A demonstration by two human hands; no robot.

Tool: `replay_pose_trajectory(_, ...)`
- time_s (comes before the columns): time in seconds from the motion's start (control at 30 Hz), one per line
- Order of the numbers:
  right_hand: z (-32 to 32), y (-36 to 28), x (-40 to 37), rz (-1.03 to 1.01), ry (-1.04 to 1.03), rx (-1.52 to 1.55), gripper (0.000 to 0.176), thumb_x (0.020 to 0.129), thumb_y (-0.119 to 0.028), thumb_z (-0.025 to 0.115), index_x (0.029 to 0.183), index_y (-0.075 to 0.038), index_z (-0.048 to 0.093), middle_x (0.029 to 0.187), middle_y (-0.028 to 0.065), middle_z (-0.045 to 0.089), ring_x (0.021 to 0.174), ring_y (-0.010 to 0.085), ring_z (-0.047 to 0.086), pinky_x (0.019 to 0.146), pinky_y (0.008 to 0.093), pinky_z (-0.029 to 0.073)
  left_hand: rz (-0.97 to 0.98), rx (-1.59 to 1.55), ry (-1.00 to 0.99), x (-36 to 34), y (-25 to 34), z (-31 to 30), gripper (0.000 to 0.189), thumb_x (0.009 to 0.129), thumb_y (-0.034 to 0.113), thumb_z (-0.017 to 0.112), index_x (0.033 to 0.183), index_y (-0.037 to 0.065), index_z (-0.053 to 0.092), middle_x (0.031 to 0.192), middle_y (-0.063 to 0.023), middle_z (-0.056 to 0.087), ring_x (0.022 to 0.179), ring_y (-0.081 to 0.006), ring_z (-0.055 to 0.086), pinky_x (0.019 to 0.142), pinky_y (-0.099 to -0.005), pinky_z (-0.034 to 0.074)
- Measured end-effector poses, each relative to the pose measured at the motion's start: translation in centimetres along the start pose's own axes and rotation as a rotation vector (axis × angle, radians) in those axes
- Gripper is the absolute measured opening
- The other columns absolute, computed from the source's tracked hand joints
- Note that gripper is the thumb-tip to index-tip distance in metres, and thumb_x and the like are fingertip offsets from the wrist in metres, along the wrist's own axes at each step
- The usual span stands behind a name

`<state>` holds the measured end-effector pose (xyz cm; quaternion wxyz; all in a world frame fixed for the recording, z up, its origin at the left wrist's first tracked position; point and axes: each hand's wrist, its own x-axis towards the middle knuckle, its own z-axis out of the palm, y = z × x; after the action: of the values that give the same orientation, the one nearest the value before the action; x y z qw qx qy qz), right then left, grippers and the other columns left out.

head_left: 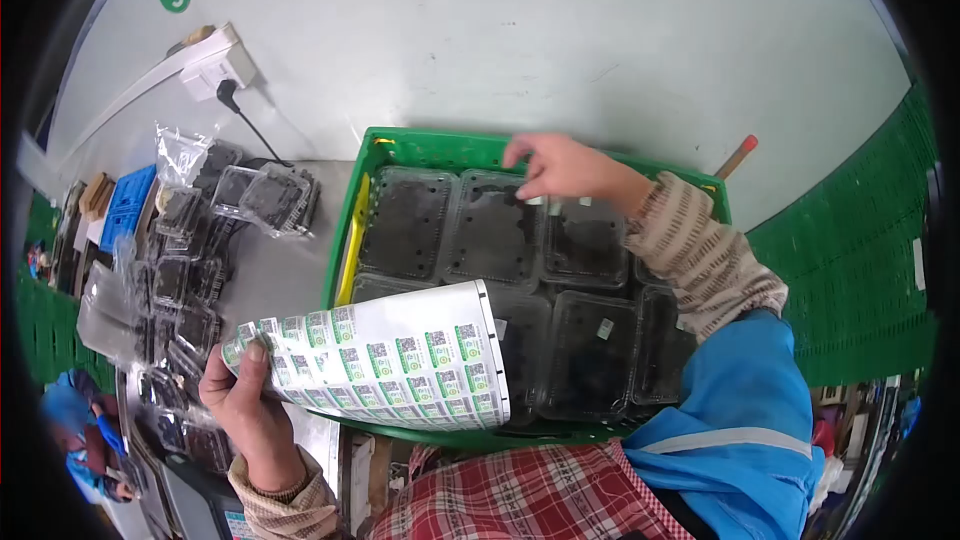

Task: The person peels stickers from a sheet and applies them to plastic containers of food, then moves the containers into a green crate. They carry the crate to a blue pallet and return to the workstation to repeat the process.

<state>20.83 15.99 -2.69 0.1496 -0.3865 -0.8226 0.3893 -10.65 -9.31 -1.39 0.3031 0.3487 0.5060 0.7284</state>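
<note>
My left hand (250,400) grips the left edge of a sheet of labels (420,355), thumb on top. Rows of small green and white stickers with square codes cover its lower part, while a strip along the top is bare white backing. The sheet bends over the near left of a green crate (440,143). Above the far side of the crate is my right hand (570,172), its thumb and forefinger bent and apart. Just below its fingertips lies a clear lidded container (495,230) with dark contents. Another container (590,355) bears a small label (605,328).
Several clear packs (275,198) are piled on the metal table (310,275) at left, beside a blue basket (128,205). A power strip (215,65) with a black plug is on the wall. Green crates (850,280) stand at right. Another person (85,430) is at far left.
</note>
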Motion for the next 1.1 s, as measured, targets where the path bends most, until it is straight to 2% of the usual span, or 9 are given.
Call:
replay_pose_trajectory(0.17, 3.0, 0.0, 4.5, 0.100, -0.183, -0.044, 0.042, 0.066, -0.004, 0.070, 0.102, -0.001, 0.049, 0.076, 0.0110, 0.061, 0.056, 0.0160, 0.054, 0.051, 0.0303, 0.044, 0.011, 0.010, 0.058, -1.3, 1.1, -1.4, 0.009, 0.077, 0.006, 0.066, 0.076, 0.000, 0.059, 0.071, -0.0010, 0.060, 0.062, -0.0048, 0.050, 0.061, -0.0187, 0.038)
replay_pose_trajectory(0.23, 4.0, 0.3, 4.8, -0.382, 0.164, -0.827, 0.041, 0.066, -0.005, 0.070, 0.101, -0.001, 0.049, 0.077, 0.0106, 0.061, 0.060, 0.0176, 0.055, 0.056, 0.0324, 0.045, 0.030, 0.005, 0.082, -1.3, 1.2, -2.8, 0.008, 0.078, 0.006, 0.066, 0.076, 0.000, 0.059, 0.072, -0.0015, 0.060, 0.062, -0.0054, 0.050, 0.061, -0.0192, 0.039)
replay_pose_trajectory(0.27, 3.5, 0.2, 5.3, -0.145, 0.043, -0.784, 0.042, 0.063, -0.006, 0.072, 0.101, 0.000, 0.054, 0.093, 0.0133, 0.061, 0.087, 0.0275, 0.058, 0.075, 0.0382, 0.047, 0.053, -0.002, 0.091, -1.2, 1.3, -3.5, 0.007, 0.078, 0.005, 0.065, 0.077, 0.000, 0.060, 0.072, -0.0018, 0.061, 0.062, -0.0055, 0.051, 0.061, -0.0195, 0.040)
replay_pose_trajectory(0.4, 4.7, -5.7, 8.5, 0.030, -0.048, -0.014, 0.041, 0.061, -0.005, 0.074, 0.098, 0.000, 0.058, 0.088, 0.0136, 0.060, 0.082, 0.0213, 0.059, 0.073, 0.0336, 0.048, 0.085, -0.047, 0.193, -0.7, 1.5, -5.9, 0.003, 0.080, 0.003, 0.062, 0.079, 0.000, 0.060, 0.076, -0.0035, 0.063, 0.065, -0.0070, 0.055, 0.063, -0.0216, 0.043)
replay_pose_trajectory(0.57, 9.2, -2.9, 12.6, 0.048, -0.041, -0.007, 0.044, 0.060, 0.001, 0.072, 0.101, 0.001, 0.054, 0.088, 0.0121, 0.057, 0.078, 0.0170, 0.057, 0.068, 0.0316, 0.049, 0.130, -0.096, 0.287, 1.5, 0.7, -9.9, 0.007, 0.083, 0.002, 0.057, 0.089, -0.001, 0.061, 0.084, -0.0064, 0.064, 0.075, -0.0117, 0.061, 0.069, -0.0239, 0.046)
replay_pose_trajectory(0.77, 9.0, 0.0, 11.5, -0.437, 0.503, -0.731, 0.036, 0.067, -0.014, 0.070, 0.098, -0.003, 0.054, 0.095, 0.0142, 0.055, 0.087, 0.0324, 0.057, 0.073, 0.0376, 0.047, -0.011, -0.022, 0.578, 9.7, -6.7, -19.9, 0.035, 0.079, 0.017, 0.065, 0.104, -0.007, 0.057, 0.100, -0.0144, 0.060, 0.085, -0.0216, 0.058, 0.074, -0.0321, 0.049)
replay_pose_trajectory(0.97, -1.9, -0.7, -7.8, 0.106, 0.746, -0.287, 0.019, 0.082, -0.016, 0.056, 0.090, 0.000, 0.060, 0.073, 0.0084, 0.063, 0.063, 0.0121, 0.057, 0.058, 0.0279, 0.047, -0.324, 0.200, 0.433, 13.2, -17.1, -24.8, 0.042, 0.079, 0.022, 0.065, 0.102, -0.011, 0.058, 0.104, -0.0170, 0.060, 0.086, -0.0253, 0.058, 0.076, -0.0363, 0.048)
replay_pose_trajectory(1.0, -3.4, -0.4, -11.7, 0.290, 0.858, -0.202, 0.020, 0.079, -0.018, 0.058, 0.080, 0.002, 0.061, 0.070, 0.0132, 0.063, 0.063, 0.0213, 0.061, 0.060, 0.0337, 0.047, -0.328, 0.189, 0.397, 14.0, -17.2, -23.8, 0.042, 0.079, 0.022, 0.065, 0.102, -0.011, 0.058, 0.104, -0.0170, 0.060, 0.086, -0.0253, 0.058, 0.076, -0.0363, 0.048)
replay_pose_trajectory(1.1, -3.2, 6.4, -20.3, 0.607, 0.882, -0.290, 0.024, 0.080, -0.020, 0.057, 0.076, 0.003, 0.060, 0.069, 0.0183, 0.060, 0.065, 0.0291, 0.060, 0.062, 0.0369, 0.046, -0.268, 1.156, 0.622, 16.0, -18.4, -22.2, 0.048, 0.077, 0.023, 0.067, 0.106, -0.013, 0.055, 0.105, -0.0232, 0.058, 0.091, -0.0279, 0.057, 0.084, -0.0365, 0.045)
